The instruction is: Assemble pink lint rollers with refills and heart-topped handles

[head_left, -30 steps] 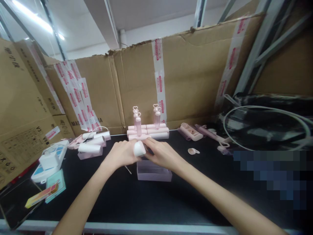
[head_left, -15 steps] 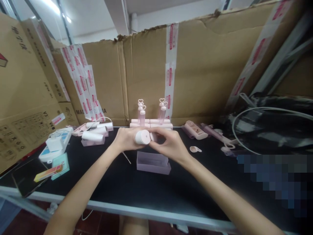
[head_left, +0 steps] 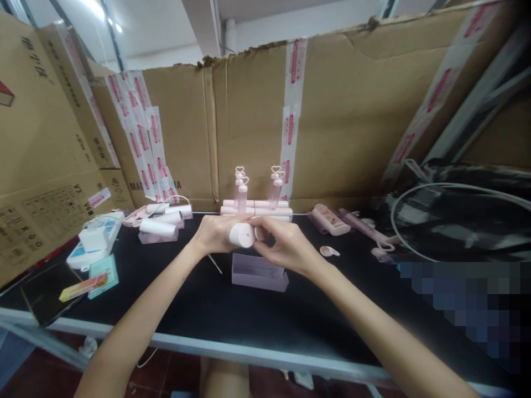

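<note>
Above the middle of the black table, my left hand (head_left: 215, 232) is closed round a white cylinder (head_left: 241, 235), whose round end with a small hole faces me. My right hand (head_left: 286, 240) is closed in a pinch on a small pale round piece (head_left: 260, 232) at the cylinder's right side. Fingers hide most of that piece, and I cannot tell whether it is joined to the cylinder. Below both hands lies an open translucent purple box (head_left: 259, 276). A thin white stick (head_left: 215, 264) rests on the table to its left.
Behind stand pink tubes with heart-shaped tops (head_left: 241, 193) on pale pink cylinders (head_left: 271, 211). White cylinders (head_left: 157, 228), a power strip (head_left: 97, 243) and a dark tablet-like slab (head_left: 47, 296) lie left. A pink case (head_left: 329, 218) and small scoop-like piece (head_left: 329, 251) lie right. Cardboard (head_left: 348, 121) walls the back.
The view has shifted slightly. Both hands keep nearly the same pose on the white cylinder and the small round piece.
</note>
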The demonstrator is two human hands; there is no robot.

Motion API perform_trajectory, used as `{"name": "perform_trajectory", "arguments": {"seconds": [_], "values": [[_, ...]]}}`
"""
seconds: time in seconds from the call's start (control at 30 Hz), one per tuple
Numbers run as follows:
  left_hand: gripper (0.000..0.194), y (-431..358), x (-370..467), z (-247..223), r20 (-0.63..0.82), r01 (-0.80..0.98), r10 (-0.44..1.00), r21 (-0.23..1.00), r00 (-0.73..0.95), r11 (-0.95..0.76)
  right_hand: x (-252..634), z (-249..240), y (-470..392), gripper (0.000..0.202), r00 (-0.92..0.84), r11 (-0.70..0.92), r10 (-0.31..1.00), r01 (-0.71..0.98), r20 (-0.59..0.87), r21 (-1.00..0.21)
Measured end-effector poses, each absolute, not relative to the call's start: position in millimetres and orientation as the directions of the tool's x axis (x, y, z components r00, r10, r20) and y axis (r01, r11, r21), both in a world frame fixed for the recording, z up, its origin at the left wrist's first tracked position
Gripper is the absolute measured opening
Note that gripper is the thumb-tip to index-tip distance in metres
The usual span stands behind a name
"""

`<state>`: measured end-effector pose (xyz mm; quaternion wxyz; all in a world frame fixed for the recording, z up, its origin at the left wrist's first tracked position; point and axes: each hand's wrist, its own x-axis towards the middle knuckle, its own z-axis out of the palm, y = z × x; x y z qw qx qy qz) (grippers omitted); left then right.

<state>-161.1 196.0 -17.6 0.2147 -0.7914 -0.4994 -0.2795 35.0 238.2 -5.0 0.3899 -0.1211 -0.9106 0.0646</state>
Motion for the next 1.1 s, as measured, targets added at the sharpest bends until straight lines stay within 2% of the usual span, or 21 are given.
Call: {"name": "perform_trajectory", "arguments": {"seconds": [0.17, 0.3, 0.4, 0.53, 0.6, 0.77, 0.87, 1.0, 1.1], "values": [[0.032, 193, -171, -9, 0.709, 0.855, 0.487, -0.353, 0.510, -0.381, 34, 1, 239, 0.037, -0.732, 0.951, 0.225, 0.022, 0.643, -0.309], [0.027, 189, -168, -11, 0.687, 0.814, 0.438, -0.514, 0.580, -0.273, 35, 1, 248, 0.035, -0.760, 0.868, 0.375, 0.086, 0.530, -0.490], [0.020, 187, -163, -12, 0.647, 0.811, 0.495, -0.518, 0.580, -0.272, 38, 0, 256, 0.034, -0.806, 0.851, 0.377, 0.107, 0.456, -0.515], [0.035, 177, -160, -4, 0.453, 0.782, 0.643, -0.444, 0.617, -0.437, 40, -4, 259, 0.030, -0.822, 0.921, 0.293, 0.104, 0.489, -0.376], [0.034, 172, -160, 2, 0.372, 0.778, 0.692, -0.413, 0.618, -0.473, 38, -7, 254, 0.027, -0.844, 0.941, 0.238, 0.076, 0.481, -0.331], [0.039, 167, -164, 6, 0.292, 0.795, 0.751, -0.363, 0.593, -0.486, 28, -14, 237, 0.020, -0.845, 0.935, 0.155, -0.042, 0.512, -0.353], [0.034, 164, -164, 3, 0.278, 0.799, 0.773, -0.405, 0.570, -0.443, 25, -17, 232, 0.027, -0.808, 0.931, 0.114, -0.117, 0.578, -0.347], [0.050, 160, -162, 1, 0.287, 0.758, 0.736, -0.478, 0.613, -0.445, 23, -20, 231, 0.009, -0.767, 0.953, 0.044, -0.160, 0.640, -0.258], [0.050, 160, -163, -1, 0.269, 0.708, 0.703, -0.538, 0.658, -0.458, 23, -23, 231, 0.014, -0.759, 0.962, 0.041, -0.146, 0.649, -0.232]]}}
